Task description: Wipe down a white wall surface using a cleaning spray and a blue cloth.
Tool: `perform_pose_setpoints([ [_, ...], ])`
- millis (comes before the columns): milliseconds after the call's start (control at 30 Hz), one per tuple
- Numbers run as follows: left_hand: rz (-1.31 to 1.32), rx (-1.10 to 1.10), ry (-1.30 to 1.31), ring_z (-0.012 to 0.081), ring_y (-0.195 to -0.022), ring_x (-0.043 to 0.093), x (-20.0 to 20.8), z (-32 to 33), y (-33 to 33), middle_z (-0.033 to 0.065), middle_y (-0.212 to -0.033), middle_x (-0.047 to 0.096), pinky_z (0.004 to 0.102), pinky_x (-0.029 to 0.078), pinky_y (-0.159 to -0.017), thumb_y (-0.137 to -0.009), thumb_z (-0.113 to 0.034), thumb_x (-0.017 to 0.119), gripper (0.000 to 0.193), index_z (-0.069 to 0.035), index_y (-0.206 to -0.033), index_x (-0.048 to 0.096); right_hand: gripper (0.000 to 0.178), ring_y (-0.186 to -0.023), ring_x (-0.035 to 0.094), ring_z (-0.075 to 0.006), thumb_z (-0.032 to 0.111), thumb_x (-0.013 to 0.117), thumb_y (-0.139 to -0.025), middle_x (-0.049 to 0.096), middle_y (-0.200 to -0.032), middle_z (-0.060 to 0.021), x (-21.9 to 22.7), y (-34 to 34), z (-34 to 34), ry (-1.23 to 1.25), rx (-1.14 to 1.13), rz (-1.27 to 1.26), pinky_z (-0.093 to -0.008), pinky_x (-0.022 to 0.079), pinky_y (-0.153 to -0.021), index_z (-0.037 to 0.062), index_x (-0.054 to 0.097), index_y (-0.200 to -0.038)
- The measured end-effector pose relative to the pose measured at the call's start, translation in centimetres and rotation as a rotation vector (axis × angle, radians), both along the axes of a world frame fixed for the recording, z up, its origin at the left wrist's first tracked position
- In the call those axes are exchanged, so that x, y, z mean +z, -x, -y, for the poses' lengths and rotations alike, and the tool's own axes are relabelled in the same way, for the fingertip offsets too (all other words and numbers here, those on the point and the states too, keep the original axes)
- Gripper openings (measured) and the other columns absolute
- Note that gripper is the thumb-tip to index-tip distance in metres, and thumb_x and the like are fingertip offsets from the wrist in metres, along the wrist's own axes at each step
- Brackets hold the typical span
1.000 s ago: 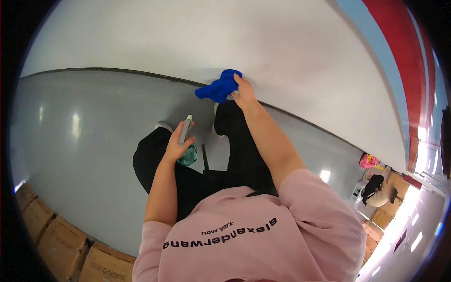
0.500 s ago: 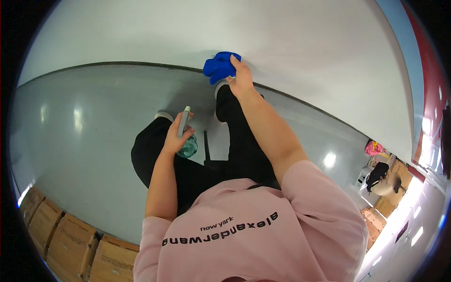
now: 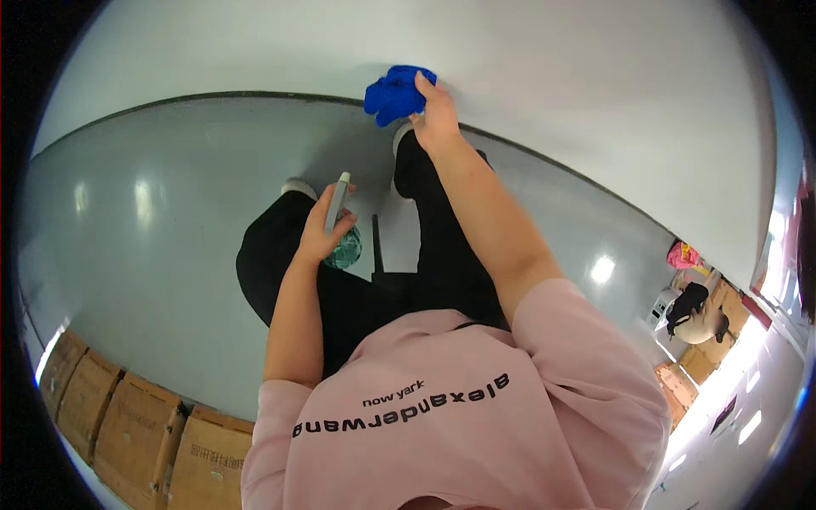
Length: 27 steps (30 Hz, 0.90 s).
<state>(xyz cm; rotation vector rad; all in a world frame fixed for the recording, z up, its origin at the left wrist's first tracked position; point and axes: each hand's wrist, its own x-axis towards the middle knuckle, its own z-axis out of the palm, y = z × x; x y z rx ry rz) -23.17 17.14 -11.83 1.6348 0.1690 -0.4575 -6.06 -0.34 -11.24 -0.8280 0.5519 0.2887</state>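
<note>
In my right hand (image 3: 437,115) is a bunched blue cloth (image 3: 398,93), pressed against the white wall (image 3: 544,93) just above where it meets the floor. My thumb lies over the cloth's right edge. My left hand (image 3: 321,228) is wrapped round the grey neck of a spray bottle (image 3: 344,250) with a pale green tip and a clear greenish body. That bottle is upright above my left knee, apart from the wall. Part of its body is hidden behind my hand.
Grey glossy floor (image 3: 170,246) spreads around my black-trousered legs. Several cardboard boxes (image 3: 136,433) line the lower left. At the far right a person (image 3: 701,323) bends beside more boxes, near a pink bag (image 3: 682,255).
The view has shifted slightly, so the wall edge, cloth and both hands appear higher. Both hands keep their holds on the cloth and the bottle.
</note>
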Motion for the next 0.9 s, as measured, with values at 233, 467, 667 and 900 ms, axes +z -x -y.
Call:
perform_pose_setpoints([
  [233, -0.077, 0.044, 0.06, 0.0117, -0.071, 0.05, 0.4, 0.3, -0.2, 0.0036, -0.101, 0.052, 0.0266, 0.042, -0.07, -0.07, -0.006, 0.057, 0.043, -0.007, -0.112, 0.045, 0.017, -0.084, 0.052, -0.0124, 0.025, 0.054, -0.083, 0.06, -0.089, -0.001, -0.9, -0.4, 0.5, 0.187, 0.2, -0.042, -0.0317, 0.035, -0.074, 0.0118, 0.058, -0.094],
  [467, -0.003, 0.004, 0.039, 0.0121, -0.07, 0.05, 0.6, 0.2, -0.3, 0.0035, -0.099, 0.052, 0.0267, 0.042, -0.069, -0.07, -0.006, 0.057, 0.043, -0.008, -0.111, 0.045, 0.021, -0.093, 0.049, -0.0137, 0.026, 0.052, -0.085, 0.057, -0.097, -0.0006, -1.2, -0.6, 0.0, 0.145, 0.186, -0.102, -0.0345, 0.032, -0.08, 0.0121, 0.056, -0.1],
  [667, -0.067, 0.035, 0.03, 0.013, -0.071, 0.05, 0.5, 0.3, -0.4, 0.0038, -0.101, 0.052, 0.0271, 0.042, -0.07, -0.07, -0.006, 0.057, 0.044, -0.007, -0.111, 0.045, 0.021, -0.093, 0.049, -0.013, 0.028, 0.053, -0.085, 0.057, -0.097, 0.0002, -1.1, -0.7, -0.1, 0.136, 0.253, -0.011, -0.0335, 0.035, -0.077, 0.0132, 0.055, -0.1],
  [900, -0.05, 0.025, 0.033, 0.013, -0.07, 0.05, 0.8, 0.0, -0.2, 0.0039, -0.1, 0.053, 0.0272, 0.042, -0.071, -0.069, -0.005, 0.057, 0.044, -0.009, -0.112, 0.045, 0.021, -0.088, 0.052, -0.0118, 0.029, 0.052, -0.086, 0.058, -0.093, 0.0015, -2.3, -0.8, -1.1, 0.214, 0.284, -0.081, -0.0295, 0.037, -0.073, 0.013, 0.056, -0.1],
])
